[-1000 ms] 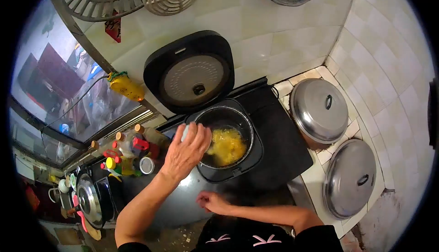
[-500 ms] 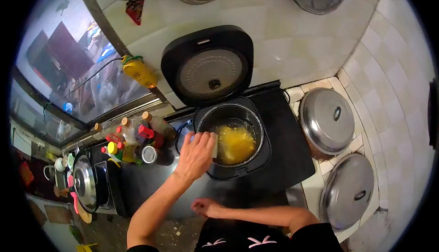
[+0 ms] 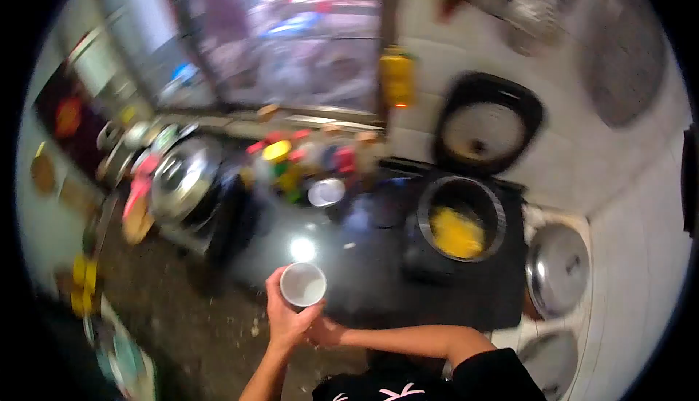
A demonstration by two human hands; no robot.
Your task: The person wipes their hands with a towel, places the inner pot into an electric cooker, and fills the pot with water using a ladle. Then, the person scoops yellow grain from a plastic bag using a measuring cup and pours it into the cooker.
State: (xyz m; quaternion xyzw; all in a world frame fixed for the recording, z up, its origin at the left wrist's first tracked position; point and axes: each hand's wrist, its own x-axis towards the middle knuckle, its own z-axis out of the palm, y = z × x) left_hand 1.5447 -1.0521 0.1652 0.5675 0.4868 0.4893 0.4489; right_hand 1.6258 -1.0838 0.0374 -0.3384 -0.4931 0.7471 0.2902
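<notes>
My left hand (image 3: 286,312) is wrapped round a white cup (image 3: 303,284), held upright over the counter's front edge with its mouth facing me. The inside of the cup looks pale, with no contents that I can make out. Just below the cup, my right hand (image 3: 328,332) lies against the left hand or wrist, its fingers mostly hidden. To the right stands a black rice cooker (image 3: 496,215) with yellow food (image 3: 457,233) in its pot. Its lid (image 3: 484,128) is up, leaning toward the wall.
Bottles and jars with red and yellow caps (image 3: 277,151) stand below the window. A lidded pan (image 3: 182,179) is on the left. Metal lids (image 3: 557,270) cover vessels at the right wall. A yellow power strip (image 3: 397,77) hangs beside the window frame.
My left hand has drawn back from the pot's rim to the counter's front edge with the cup, beside my right hand. My view has swung left and is blurred.
</notes>
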